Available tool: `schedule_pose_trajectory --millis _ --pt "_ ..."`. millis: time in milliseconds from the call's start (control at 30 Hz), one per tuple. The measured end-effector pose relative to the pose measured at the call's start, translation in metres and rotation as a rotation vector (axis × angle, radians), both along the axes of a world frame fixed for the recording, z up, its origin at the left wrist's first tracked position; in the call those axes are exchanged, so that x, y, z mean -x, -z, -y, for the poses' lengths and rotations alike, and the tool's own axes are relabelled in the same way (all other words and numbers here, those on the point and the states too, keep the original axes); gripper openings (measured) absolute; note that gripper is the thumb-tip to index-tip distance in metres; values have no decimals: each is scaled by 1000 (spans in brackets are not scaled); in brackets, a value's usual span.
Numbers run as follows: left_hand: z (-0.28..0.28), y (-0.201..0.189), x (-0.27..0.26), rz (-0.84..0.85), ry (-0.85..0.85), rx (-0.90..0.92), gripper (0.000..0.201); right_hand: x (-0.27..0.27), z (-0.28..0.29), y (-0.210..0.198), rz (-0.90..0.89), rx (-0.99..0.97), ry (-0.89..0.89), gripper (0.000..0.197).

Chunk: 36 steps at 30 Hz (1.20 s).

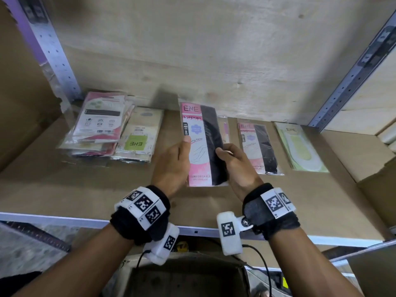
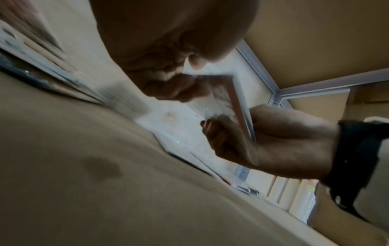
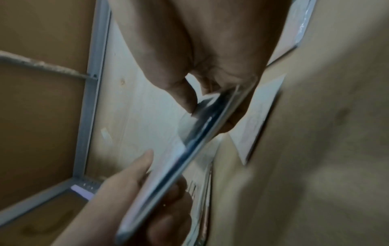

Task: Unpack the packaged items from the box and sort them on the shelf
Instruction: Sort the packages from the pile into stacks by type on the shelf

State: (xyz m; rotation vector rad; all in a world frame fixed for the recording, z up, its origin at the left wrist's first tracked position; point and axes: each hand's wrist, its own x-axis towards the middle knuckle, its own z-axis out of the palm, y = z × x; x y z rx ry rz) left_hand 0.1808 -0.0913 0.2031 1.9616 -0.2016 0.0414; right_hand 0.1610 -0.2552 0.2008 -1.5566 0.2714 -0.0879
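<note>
I hold a pink ENE stocking packet (image 1: 202,144) with a black stocking inside, upright above the cardboard-lined shelf (image 1: 107,189). My left hand (image 1: 179,156) grips its left edge, thumb on the front. My right hand (image 1: 230,159) pinches its right edge lower down. In the left wrist view the packet (image 2: 223,99) sits between the left hand (image 2: 168,79) and the right hand (image 2: 235,138). The right wrist view shows the packet (image 3: 189,146) edge-on, held by the right hand (image 3: 210,83) and the left hand (image 3: 130,179). The open cardboard box (image 1: 186,277) stands below the shelf.
On the shelf lie a stack of pink-and-white packets (image 1: 98,125) at far left, a beige ENE stack (image 1: 139,136) beside it, a matching pink stocking packet (image 1: 259,146) and a green ENE packet (image 1: 300,146) at right. Metal uprights (image 1: 347,82) frame the bay.
</note>
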Motion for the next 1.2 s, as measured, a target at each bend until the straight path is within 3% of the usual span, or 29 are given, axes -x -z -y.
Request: schedule_pose_trajectory --millis 67,200,333,433,600,733,800,900,967,1067,1100,1200 --pt "2 4 0 53 -50 -46 58 1 -7 -1 18 173 2 10" --pt "5 5 2 108 -120 -141 58 5 -12 -11 144 630 96 29" --pt "7 5 4 75 -106 -111 59 6 -11 -16 236 740 203 41" --pt "10 1 5 23 -96 13 58 4 -9 -15 239 664 201 42" --pt "13 -3 6 -68 -26 208 54 -2 -7 -10 180 278 164 41" --pt "9 -7 6 -108 11 268 49 -1 -7 -9 250 456 247 37" --pt "4 -9 3 -167 130 263 55 -1 -4 -9 252 482 303 39" --pt "-2 -12 1 -227 324 292 41 -4 8 -11 142 438 323 43" --pt "-4 -12 -1 -243 383 310 26 -4 16 -14 38 374 230 40" --pt "-1 -7 -5 -244 371 280 18 1 30 -19 -56 191 44 21" --pt "1 -6 -7 -245 358 279 17 3 36 -20 -80 125 -23 23" --pt "12 -4 -13 -257 354 259 17 9 57 -22 -101 80 -191 55"
